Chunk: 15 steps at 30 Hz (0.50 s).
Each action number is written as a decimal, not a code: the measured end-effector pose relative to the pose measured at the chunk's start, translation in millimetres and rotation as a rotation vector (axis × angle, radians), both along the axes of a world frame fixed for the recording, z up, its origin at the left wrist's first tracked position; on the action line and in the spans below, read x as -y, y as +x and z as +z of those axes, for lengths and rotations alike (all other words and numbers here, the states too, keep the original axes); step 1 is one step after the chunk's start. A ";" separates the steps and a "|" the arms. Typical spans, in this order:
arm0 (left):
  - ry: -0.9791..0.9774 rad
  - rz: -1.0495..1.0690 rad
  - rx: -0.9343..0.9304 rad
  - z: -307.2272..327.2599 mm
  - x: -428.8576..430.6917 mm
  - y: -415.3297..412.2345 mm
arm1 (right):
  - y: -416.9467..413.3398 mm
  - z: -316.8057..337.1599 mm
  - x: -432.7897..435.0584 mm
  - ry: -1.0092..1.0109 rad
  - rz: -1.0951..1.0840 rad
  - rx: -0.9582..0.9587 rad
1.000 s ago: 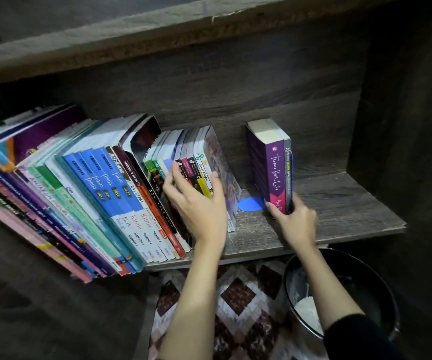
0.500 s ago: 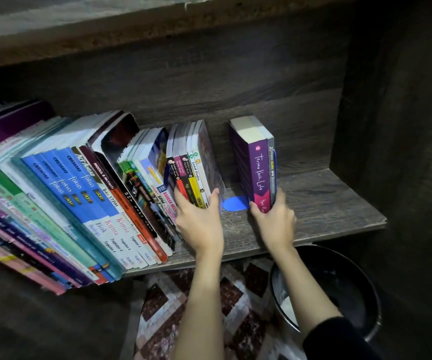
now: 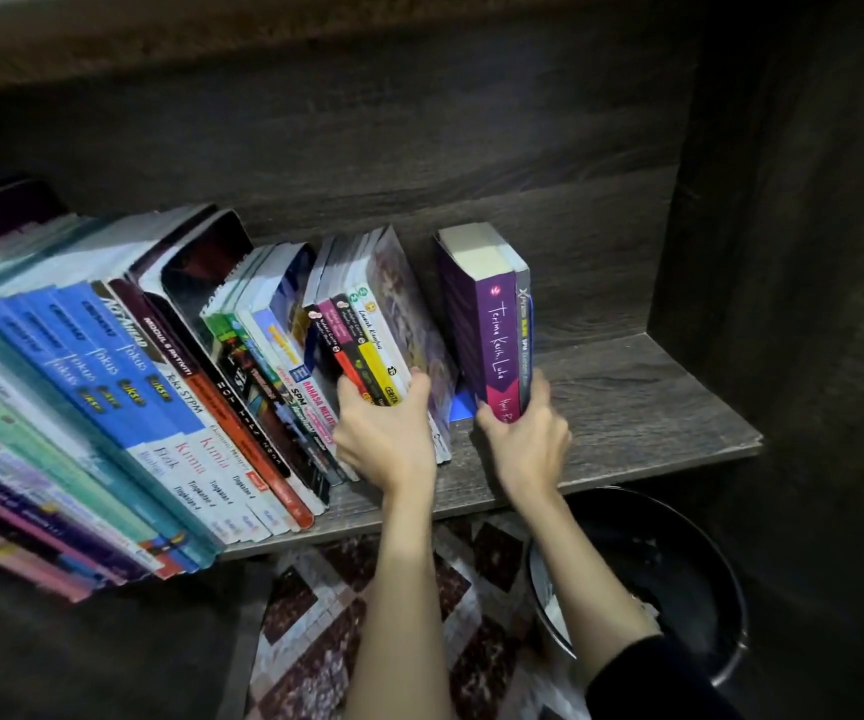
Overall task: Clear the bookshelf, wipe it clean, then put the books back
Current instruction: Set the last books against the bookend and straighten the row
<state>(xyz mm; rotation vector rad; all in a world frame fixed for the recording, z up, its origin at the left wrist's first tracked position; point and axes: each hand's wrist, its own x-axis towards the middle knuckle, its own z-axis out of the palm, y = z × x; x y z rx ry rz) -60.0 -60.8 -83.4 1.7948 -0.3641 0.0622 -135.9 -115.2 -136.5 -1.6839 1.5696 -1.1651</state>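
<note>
Dark wood-grain makes up the shelf [image 3: 653, 407], and most of its left part is filled with a long row of textbooks [image 3: 123, 387], blue, teal and pink spines all leaning to the left. At the right end of that row stands a small bunch of paperbacks [image 3: 362, 324], tilted the same way, and the person's left hand [image 3: 388, 439] is clamped round their lower spines, thumb against the outer cover. Just beside it, the right hand [image 3: 523, 439] grips the foot of a thick purple book [image 3: 495, 335] and a thin grey book [image 3: 523, 324] pressed against its right side; both stand nearly upright on the board. Between the two clusters a flat blue piece [image 3: 460, 407] lies on the shelf. Below the shelf's edge sits a round black bin [image 3: 705, 589] beside a chequered mat [image 3: 315, 615], and a black sleeve [image 3: 643, 678] covers the right forearm.
</note>
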 end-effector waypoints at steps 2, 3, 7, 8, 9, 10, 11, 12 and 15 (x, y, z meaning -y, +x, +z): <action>-0.018 0.008 -0.012 -0.8 0.8 -2.2 | 5.0 -0.5 -5.1 -0.022 0.022 0.024; -0.028 0.012 -0.013 -1.3 0.8 -2.7 | 8.2 -0.7 -8.4 -0.032 0.040 0.028; -0.058 0.027 0.016 -1.8 -5.0 1.3 | 22.0 -2.2 -19.2 -0.024 0.104 0.028; -0.058 0.030 0.022 -1.6 -6.7 1.9 | 24.2 -2.1 -20.8 -0.030 0.113 0.033; -0.064 0.034 0.025 -1.7 -9.4 3.3 | 27.1 -1.4 -23.1 -0.034 0.117 0.035; -0.075 0.037 0.029 -2.4 -10.8 3.3 | 28.1 -0.4 -24.6 -0.041 0.117 0.035; -0.085 0.038 0.038 -3.1 -12.0 2.9 | 28.9 -0.2 -25.8 -0.045 0.118 0.040; -0.089 0.036 0.049 -4.3 -13.2 3.1 | 30.0 -0.6 -26.4 -0.047 0.122 0.049; -0.050 0.020 0.080 -8.1 -15.0 2.8 | 30.0 -5.7 -23.7 -0.046 0.160 0.067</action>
